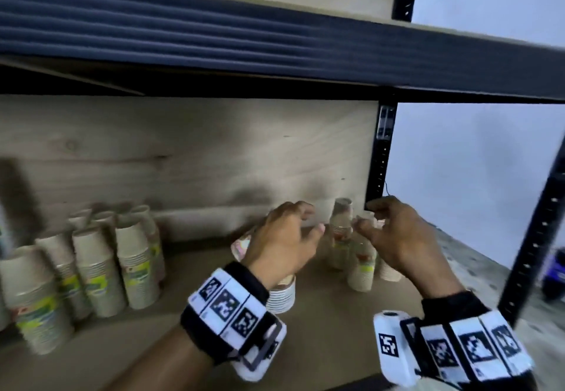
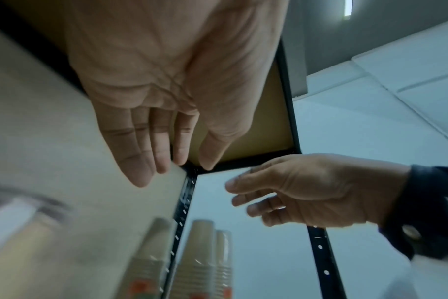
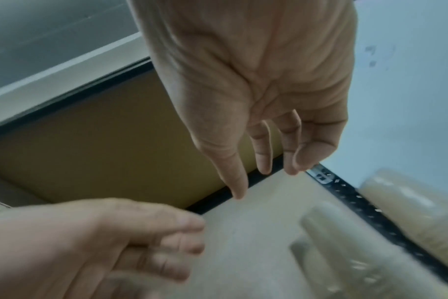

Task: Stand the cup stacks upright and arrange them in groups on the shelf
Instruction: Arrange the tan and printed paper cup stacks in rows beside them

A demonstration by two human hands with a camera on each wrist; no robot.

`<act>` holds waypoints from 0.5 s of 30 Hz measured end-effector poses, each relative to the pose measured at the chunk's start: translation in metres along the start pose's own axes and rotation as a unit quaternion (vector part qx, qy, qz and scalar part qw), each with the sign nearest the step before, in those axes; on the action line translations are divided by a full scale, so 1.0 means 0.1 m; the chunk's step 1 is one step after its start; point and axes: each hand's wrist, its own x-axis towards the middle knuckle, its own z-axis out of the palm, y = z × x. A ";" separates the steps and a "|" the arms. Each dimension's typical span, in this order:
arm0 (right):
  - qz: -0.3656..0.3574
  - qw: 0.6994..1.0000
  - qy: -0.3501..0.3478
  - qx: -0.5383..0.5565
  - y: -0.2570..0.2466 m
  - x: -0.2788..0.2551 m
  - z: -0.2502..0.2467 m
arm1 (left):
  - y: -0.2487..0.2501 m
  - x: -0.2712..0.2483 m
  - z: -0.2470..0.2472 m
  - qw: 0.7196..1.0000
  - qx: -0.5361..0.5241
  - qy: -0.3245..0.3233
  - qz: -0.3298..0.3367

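Note:
Three upright stacks of brown paper cups (image 1: 341, 228) stand close together at the right end of the shelf board (image 1: 321, 335). My left hand (image 1: 308, 221) hovers just left of them and my right hand (image 1: 367, 216) just right, both with loose fingers and holding nothing. The left wrist view shows the left hand (image 2: 192, 161) empty above those cup stacks (image 2: 200, 263). In the right wrist view the right hand (image 3: 253, 182) is empty too, with blurred stacks (image 3: 409, 212) beside it. A white stack (image 1: 282, 296) lies on its side under my left wrist. Several upright stacks (image 1: 97, 268) form a group at the left.
A colourful cup stack (image 1: 240, 248) lies behind my left hand. The wooden back panel (image 1: 183, 152) closes the rear. The upper shelf beam (image 1: 275, 54) hangs low overhead. Black perforated posts stand at the back right (image 1: 379, 161) and front right (image 1: 532, 253).

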 end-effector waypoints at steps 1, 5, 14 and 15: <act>-0.002 1.000 0.017 -0.008 0.11 0.03 0.01 | 0.09 0.10 0.15 1.000 -0.008 -0.015 -0.001; -0.017 0.999 0.016 -0.027 0.45 0.10 0.23 | 0.31 0.51 0.66 0.998 -0.011 -0.057 -0.010; -0.048 0.998 0.015 0.031 0.70 0.33 0.59 | 0.27 0.91 1.00 0.997 0.017 -0.075 -0.015; -0.046 0.998 0.014 0.034 0.72 0.36 0.59 | 0.27 0.92 1.01 0.996 0.019 -0.084 -0.015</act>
